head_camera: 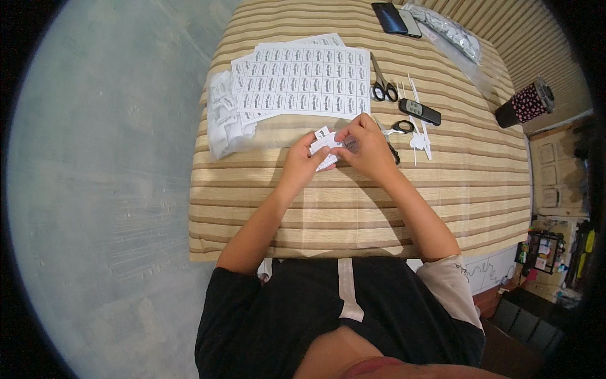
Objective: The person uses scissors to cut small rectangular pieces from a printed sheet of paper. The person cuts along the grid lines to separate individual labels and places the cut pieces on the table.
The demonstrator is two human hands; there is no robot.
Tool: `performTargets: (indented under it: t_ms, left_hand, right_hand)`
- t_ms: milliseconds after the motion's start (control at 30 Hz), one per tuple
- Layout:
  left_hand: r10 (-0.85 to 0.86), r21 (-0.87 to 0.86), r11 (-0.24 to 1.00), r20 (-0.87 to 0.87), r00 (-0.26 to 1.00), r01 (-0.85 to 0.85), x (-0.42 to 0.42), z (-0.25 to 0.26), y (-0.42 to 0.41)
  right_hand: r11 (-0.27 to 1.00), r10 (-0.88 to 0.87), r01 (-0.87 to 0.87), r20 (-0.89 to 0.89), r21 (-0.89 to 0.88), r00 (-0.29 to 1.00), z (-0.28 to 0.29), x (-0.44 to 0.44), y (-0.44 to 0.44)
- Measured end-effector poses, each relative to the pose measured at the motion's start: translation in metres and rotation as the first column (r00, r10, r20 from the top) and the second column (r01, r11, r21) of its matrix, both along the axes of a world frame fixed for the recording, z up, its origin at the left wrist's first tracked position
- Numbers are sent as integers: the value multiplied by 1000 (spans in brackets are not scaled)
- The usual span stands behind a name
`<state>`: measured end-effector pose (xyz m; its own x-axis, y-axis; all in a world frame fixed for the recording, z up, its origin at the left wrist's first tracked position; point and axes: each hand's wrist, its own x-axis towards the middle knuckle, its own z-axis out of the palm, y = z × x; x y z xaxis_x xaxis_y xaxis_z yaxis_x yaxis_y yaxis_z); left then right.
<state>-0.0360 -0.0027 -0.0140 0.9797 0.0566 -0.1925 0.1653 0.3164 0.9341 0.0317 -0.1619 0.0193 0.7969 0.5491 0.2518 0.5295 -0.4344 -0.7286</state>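
My left hand holds several small white printed paper pieces in a loose stack, thumb on top. At the stack's right edge, the thumb and fingertips of my right hand pinch a piece or its corner; the fingers partly hide it. Just beyond my hands lie overlapping white sheets printed with a grid of repeated labels. A clear plastic bag with many small cut papers rests left of them. One pair of black-handled scissors lies right of the sheets, and another pair is partly behind my right hand.
Right of the scissors are a black remote control and white paper strips. Two phones and a plastic package lie at the far right of the striped tablecloth. A patterned tumbler is near the right edge.
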Motion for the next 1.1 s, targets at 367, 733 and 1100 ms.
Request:
performTargets:
  t_ms: [367,733,1100]
  left_hand:
    - [-4,-2,1000,2,1000,4,-3,-2,-10]
    - [25,306,950,123,992,-62,-3,-5,-11]
    - [42,635,719,364,931,-281,-7,11,-11]
  right_hand:
    - [996,-76,86,-416,6,906,1,10,-27]
    - [938,-319,316,2,-141,948,12,27,-93]
    - [995,98,-92,178,-46,979,-17,-3,-6]
